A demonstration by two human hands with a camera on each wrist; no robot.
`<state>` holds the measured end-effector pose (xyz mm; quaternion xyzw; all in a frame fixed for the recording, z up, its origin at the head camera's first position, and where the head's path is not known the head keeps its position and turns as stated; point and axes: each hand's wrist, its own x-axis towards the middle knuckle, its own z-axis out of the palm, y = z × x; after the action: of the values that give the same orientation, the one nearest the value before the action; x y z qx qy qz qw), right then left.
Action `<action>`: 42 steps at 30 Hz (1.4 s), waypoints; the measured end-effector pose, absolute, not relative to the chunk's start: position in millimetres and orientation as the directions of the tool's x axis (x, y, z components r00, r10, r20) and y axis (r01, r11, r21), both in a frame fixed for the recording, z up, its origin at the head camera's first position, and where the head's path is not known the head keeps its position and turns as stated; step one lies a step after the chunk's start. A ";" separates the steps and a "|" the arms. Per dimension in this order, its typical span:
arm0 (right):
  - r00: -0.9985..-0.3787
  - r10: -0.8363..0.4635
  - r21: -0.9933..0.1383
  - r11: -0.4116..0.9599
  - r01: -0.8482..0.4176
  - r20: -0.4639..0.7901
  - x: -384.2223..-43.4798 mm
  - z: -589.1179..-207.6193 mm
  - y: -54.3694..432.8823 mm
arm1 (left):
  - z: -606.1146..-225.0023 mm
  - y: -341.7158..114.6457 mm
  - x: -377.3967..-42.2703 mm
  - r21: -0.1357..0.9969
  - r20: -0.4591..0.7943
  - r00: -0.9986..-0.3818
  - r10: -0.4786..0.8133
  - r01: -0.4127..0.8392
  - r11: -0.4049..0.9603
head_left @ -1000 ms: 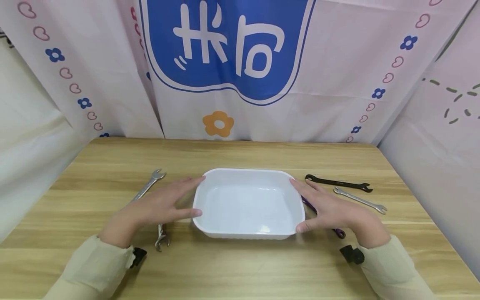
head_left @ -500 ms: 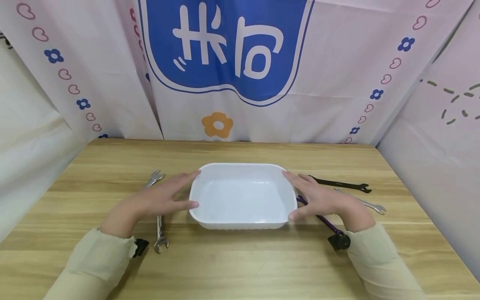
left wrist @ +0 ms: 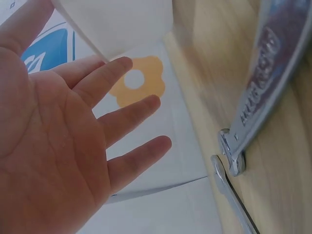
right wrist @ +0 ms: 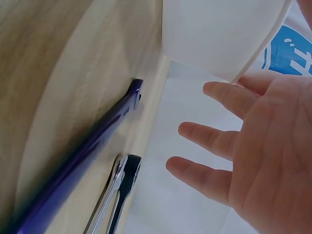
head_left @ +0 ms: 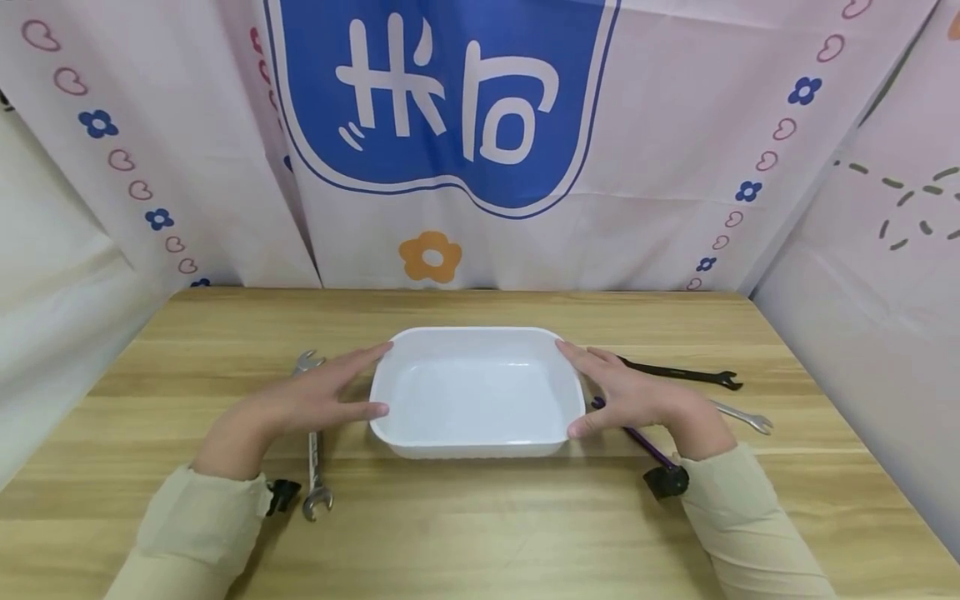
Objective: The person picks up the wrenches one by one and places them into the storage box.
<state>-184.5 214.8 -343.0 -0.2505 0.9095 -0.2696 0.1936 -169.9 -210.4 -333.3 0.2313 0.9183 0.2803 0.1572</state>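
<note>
White dish: the rectangular white dish (head_left: 477, 392) sits at the centre of the head frame, hollow side up, between the two hands.
Left hand: the left hand (head_left: 315, 402) is at the dish's left end, thumb and forefinger at the rim; its fingers are straight and spread apart.
Right hand: the right hand (head_left: 636, 398) mirrors it at the right end, fingers likewise straight and apart.
Silver wrenches, left: one silver wrench (head_left: 315, 475) lies below the left hand; another (head_left: 308, 362) shows its end above it, partly hidden.
Wrenches, right: a purple wrench (head_left: 651, 448) slants below the right hand; a black wrench (head_left: 684, 373) and a small silver wrench (head_left: 744, 416) lie right of it.
Tabletop: wood-grained tabletop (head_left: 480, 533) across the lower frame.
Backdrop: white printed cloth (head_left: 675, 125) across the top.
</note>
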 end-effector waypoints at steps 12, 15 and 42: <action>-0.797 -0.561 -0.576 0.736 -0.356 -0.223 -182.2 -339.8 212.4 | -326.6 -216.2 -160.0 0.552 -0.158 -0.866 0.475 0.322 0.769; -0.801 -0.557 -0.579 0.736 -0.351 -0.221 -181.0 -340.0 213.5 | -319.9 -220.5 -157.3 0.502 -0.163 -0.890 0.427 0.298 0.812; -0.801 -0.555 -0.579 0.738 -0.348 -0.225 -180.2 -340.5 212.1 | -335.6 -269.8 -137.5 0.391 -0.053 -0.838 0.543 0.483 0.784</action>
<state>-180.2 212.1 -340.5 -0.2476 0.9114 -0.2644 0.1953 -137.5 -269.8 -335.6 0.2725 0.9408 0.1843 0.0818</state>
